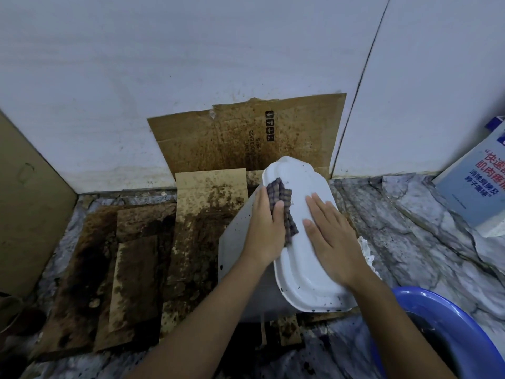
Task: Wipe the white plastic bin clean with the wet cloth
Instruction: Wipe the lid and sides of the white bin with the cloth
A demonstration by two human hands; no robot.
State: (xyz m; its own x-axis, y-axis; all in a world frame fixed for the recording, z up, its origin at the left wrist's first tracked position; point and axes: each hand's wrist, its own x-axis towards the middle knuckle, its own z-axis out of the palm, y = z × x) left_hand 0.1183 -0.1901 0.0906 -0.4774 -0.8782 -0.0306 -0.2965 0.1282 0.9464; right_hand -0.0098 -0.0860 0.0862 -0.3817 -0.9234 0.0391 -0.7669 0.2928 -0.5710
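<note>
The white plastic bin stands upside down on the floor, its long base facing up and speckled with dark spots near the close end. My left hand presses a dark checked cloth against the base's left edge, fingers curled over it. My right hand lies flat on the base with fingers spread, holding nothing.
Stained, dirty cardboard sheets cover the floor to the left, and one leans on the white wall. A blue basin of dark water sits at the lower right. A printed box stands far right. A white rag peeks out behind the bin.
</note>
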